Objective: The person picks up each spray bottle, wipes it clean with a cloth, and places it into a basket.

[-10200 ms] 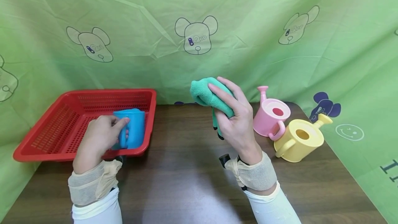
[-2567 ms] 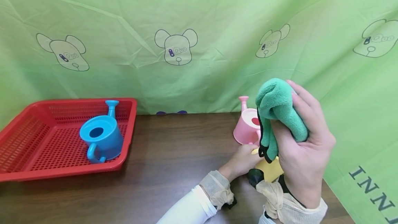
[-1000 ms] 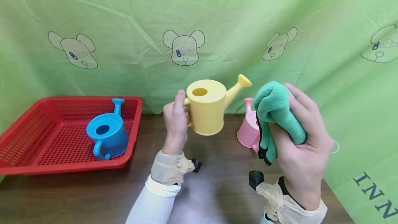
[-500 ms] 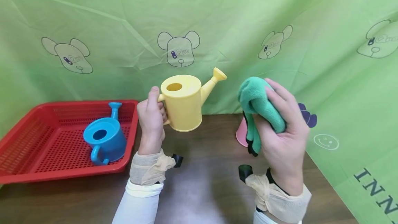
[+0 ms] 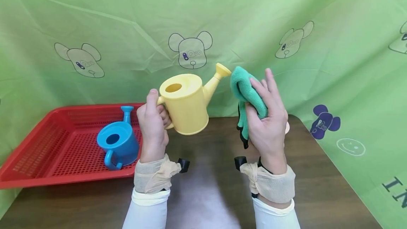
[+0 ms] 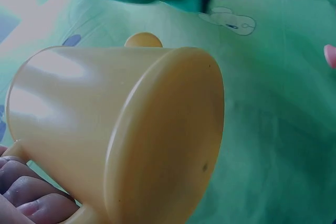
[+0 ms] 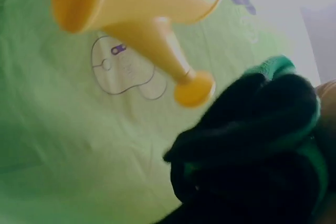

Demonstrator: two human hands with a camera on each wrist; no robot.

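Observation:
My left hand (image 5: 153, 124) grips the handle of a yellow watering can (image 5: 187, 110), raised above the table and slightly tilted. Its spout and sprinkler head point up to the right. In the left wrist view the curled fingers (image 6: 32, 192) pass through the handle, and the can's round base faces the camera. My right hand (image 5: 268, 119) holds a folded green cloth (image 5: 249, 89), whose dark-edged end hangs down. The cloth is close to the sprinkler head; in the right wrist view a small gap shows between the cloth (image 7: 252, 124) and the sprinkler head (image 7: 194, 88).
A blue watering can (image 5: 119, 142) stands in a red plastic basket (image 5: 63, 181) on the left of the wooden table (image 5: 203, 200). Behind my right hand only a sliver of the pink watering can (image 5: 287, 127) shows. A green printed curtain (image 5: 133, 56) hangs behind the table.
Earlier my left hand was on the blue can in the basket; it then lifted the yellow can from the right side and brought it left. Lately the cloth has moved left, towards the spout.

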